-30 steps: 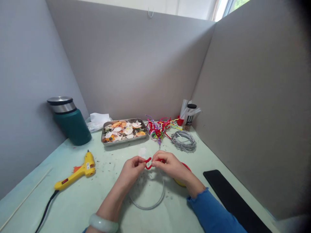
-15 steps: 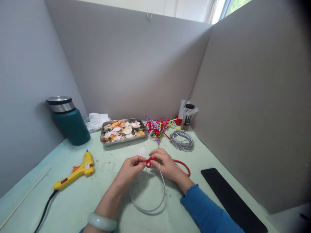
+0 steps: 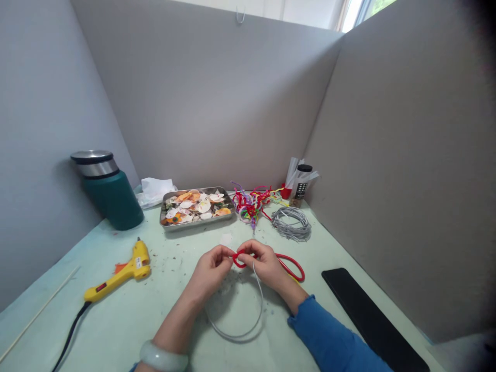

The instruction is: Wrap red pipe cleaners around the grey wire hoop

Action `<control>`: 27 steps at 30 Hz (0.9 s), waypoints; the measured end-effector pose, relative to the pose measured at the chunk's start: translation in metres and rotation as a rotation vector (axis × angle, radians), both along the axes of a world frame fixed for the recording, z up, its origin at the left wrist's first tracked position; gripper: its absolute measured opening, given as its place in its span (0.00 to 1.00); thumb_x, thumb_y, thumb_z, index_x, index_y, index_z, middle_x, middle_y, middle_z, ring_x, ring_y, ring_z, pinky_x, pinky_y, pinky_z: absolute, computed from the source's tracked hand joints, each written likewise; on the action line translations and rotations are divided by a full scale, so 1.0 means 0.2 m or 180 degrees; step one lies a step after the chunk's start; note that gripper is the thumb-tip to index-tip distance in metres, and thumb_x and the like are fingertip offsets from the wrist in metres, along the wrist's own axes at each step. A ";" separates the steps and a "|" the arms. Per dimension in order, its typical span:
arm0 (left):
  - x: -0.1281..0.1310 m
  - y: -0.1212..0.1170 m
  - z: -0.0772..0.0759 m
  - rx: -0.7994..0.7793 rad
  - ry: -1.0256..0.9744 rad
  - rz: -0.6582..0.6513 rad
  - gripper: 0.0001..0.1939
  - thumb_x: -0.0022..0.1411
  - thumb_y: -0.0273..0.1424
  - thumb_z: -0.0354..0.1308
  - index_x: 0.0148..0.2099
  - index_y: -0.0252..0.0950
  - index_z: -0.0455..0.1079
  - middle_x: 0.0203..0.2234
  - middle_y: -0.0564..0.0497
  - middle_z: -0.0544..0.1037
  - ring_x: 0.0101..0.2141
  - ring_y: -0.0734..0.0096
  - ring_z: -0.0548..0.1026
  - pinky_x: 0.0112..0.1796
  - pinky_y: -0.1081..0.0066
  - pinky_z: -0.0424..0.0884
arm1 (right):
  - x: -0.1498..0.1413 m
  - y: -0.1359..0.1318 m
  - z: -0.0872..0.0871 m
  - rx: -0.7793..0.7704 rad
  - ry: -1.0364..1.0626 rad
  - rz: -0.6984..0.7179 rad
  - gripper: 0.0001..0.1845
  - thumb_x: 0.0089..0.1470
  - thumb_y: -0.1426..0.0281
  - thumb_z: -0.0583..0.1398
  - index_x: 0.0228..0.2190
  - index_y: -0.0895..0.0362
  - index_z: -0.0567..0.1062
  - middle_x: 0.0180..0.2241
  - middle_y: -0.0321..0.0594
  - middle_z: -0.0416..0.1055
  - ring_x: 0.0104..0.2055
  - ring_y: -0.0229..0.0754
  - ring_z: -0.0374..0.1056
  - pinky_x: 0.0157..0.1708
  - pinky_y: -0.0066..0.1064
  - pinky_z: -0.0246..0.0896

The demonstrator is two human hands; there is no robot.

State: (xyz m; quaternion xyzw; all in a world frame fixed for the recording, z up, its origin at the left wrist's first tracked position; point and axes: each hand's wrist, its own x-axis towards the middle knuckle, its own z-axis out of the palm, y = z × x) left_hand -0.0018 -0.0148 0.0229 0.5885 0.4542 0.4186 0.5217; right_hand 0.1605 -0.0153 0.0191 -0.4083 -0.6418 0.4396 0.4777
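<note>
Between my two hands runs a red cord, bent into a small loop. My left hand pinches the cord's left side with thumb and fingertips. On the other side my right hand has its thumb and fingers closed on the same cord. A larger red curve of cord shows behind the right wrist. A grey wire ring hangs below the hands, its upper part hidden by them. How the cord meets the wire is hidden by the fingers.
A yellow glue gun lies left, near a green bottle. Behind are a metal tray of shells, tangled colourful cords, a wire coil and a jar. A black strip lies right.
The small red loop between the fingertips has changed shape slightly, looking rounder and more open. Both hands stay almost in place. The view has shifted a little.
</note>
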 end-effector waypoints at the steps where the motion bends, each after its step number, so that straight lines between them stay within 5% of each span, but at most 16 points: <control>1: 0.00 0.00 0.00 -0.0074 -0.0015 -0.0004 0.07 0.49 0.31 0.55 0.31 0.33 0.68 0.17 0.57 0.64 0.19 0.78 0.59 0.21 0.77 0.52 | 0.00 0.00 0.00 -0.0025 0.0012 -0.0007 0.05 0.48 0.69 0.60 0.28 0.58 0.72 0.25 0.35 0.68 0.28 0.35 0.63 0.29 0.26 0.58; 15: 0.01 -0.01 0.02 -0.0435 -0.0408 -0.0101 0.13 0.50 0.38 0.59 0.32 0.33 0.66 0.18 0.56 0.69 0.17 0.82 0.57 0.21 0.77 0.51 | 0.00 0.00 -0.05 -0.0376 -0.0283 0.0486 0.13 0.49 0.65 0.60 0.20 0.60 0.72 0.18 0.33 0.65 0.23 0.33 0.59 0.25 0.25 0.53; 27: 0.00 -0.01 0.02 -0.0667 -0.0652 -0.0135 0.15 0.50 0.40 0.61 0.32 0.33 0.65 0.14 0.60 0.60 0.14 0.85 0.49 0.17 0.78 0.42 | 0.01 -0.01 -0.03 -0.0937 0.0164 0.0888 0.12 0.48 0.64 0.61 0.23 0.60 0.71 0.18 0.32 0.63 0.20 0.31 0.55 0.21 0.23 0.49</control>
